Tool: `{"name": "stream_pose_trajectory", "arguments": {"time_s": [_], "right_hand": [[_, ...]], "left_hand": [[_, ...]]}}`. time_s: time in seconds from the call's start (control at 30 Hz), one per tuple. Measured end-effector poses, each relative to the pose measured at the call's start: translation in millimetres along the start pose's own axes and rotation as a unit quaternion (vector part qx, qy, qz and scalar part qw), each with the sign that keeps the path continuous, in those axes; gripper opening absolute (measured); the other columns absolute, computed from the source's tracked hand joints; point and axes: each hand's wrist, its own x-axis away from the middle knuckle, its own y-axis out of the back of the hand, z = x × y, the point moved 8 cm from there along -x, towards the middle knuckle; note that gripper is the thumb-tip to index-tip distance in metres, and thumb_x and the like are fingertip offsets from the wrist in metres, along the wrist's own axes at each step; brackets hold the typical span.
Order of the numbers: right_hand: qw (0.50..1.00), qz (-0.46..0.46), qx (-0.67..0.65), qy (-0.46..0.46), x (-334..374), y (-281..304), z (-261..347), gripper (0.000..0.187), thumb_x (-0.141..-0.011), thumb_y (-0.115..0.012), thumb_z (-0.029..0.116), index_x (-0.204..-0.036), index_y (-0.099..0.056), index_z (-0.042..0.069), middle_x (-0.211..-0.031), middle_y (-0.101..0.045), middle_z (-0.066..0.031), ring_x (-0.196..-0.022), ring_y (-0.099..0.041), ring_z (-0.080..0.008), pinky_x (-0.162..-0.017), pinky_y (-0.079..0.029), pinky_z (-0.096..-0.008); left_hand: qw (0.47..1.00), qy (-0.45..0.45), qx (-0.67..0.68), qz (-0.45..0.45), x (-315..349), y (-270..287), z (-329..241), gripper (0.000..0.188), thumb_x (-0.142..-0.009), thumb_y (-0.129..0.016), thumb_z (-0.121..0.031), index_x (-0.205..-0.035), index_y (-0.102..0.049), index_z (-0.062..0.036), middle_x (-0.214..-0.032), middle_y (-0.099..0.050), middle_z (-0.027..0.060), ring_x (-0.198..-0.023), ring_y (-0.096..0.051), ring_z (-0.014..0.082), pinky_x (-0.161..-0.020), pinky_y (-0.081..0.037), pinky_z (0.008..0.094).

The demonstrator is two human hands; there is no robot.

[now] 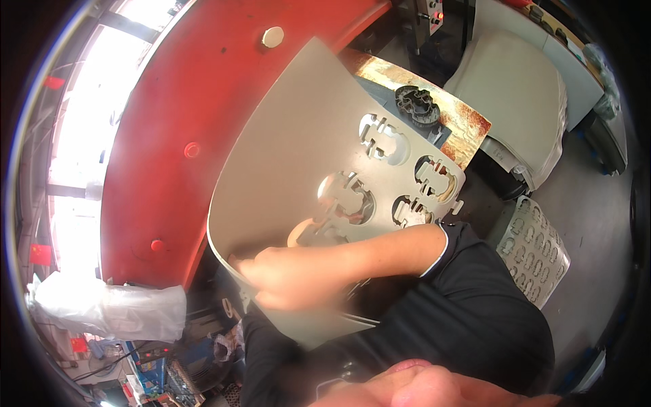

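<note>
A large beige-grey sheet (285, 142) bends upright in front of me. Rounded, notched cutouts (351, 197) run through its right and lower part, and other things show through the holes. My right hand (291, 275) reaches across the sheet with its fingers curled closed at the left edge; the fingertips are blurred and partly hidden. Of my left arm only the dark sleeve (268, 353) appears, below the sheet. My left hand does not show. A rounded tan shape (302, 234) lies beside my right wrist, and I cannot make out what it is.
A red machine panel (156, 149) curves along the left and far side. Behind the sheet, a black notched ring-shaped part (417, 106) sits by a worn metal plate (468, 125). At right are a covered chair (508, 95) and another perforated sheet (536, 251). A plastic-wrapped bundle (112, 308) lies left.
</note>
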Motion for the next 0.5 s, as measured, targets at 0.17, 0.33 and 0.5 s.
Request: {"name": "stream_pose_trajectory", "arguments": {"time_s": [0.17, 0.33, 0.5], "right_hand": [[1.000, -0.008, 0.013, 0.001, 1.6, 2.8, -0.9, 0.035, -0.078, -0.052, 0.002, -0.103, -0.043, -0.021, -0.073, -0.060, -0.0319, -0.078, -0.064, -0.0441, -0.066, -0.051, -0.0455], [1.000, -0.015, 0.009, -0.011, 5.6, 5.0, -3.1, 0.037, -0.077, -0.052, 0.001, -0.104, -0.042, -0.021, -0.072, -0.060, -0.0310, -0.075, -0.065, -0.0433, -0.064, -0.052, -0.0444], [0.999, -0.033, -0.002, 0.010, 9.6, -1.5, 5.5, 0.044, -0.077, -0.051, 0.000, -0.110, -0.038, -0.025, -0.067, -0.060, -0.0282, -0.070, -0.066, -0.0400, -0.061, -0.052, -0.0417]], "left_hand": [[1.000, -0.004, -0.007, -0.004, -0.1, -0.7, -1.2, 0.028, -0.090, -0.058, -0.025, -0.103, -0.063, -0.0003, -0.094, -0.068, 0.0116, -0.084, -0.064, 0.0251, -0.077, -0.049, 0.0364], [1.000, -0.008, -0.007, -0.006, -4.8, -1.8, -1.5, 0.028, -0.090, -0.058, -0.024, -0.102, -0.063, -0.0001, -0.093, -0.068, 0.0114, -0.084, -0.064, 0.0251, -0.077, -0.049, 0.0364], [1.000, -0.012, -0.015, -0.010, -3.4, -3.9, -2.1, 0.027, -0.090, -0.058, -0.024, -0.101, -0.063, 0.0001, -0.092, -0.067, 0.0112, -0.083, -0.064, 0.0250, -0.076, -0.049, 0.0364]]}}
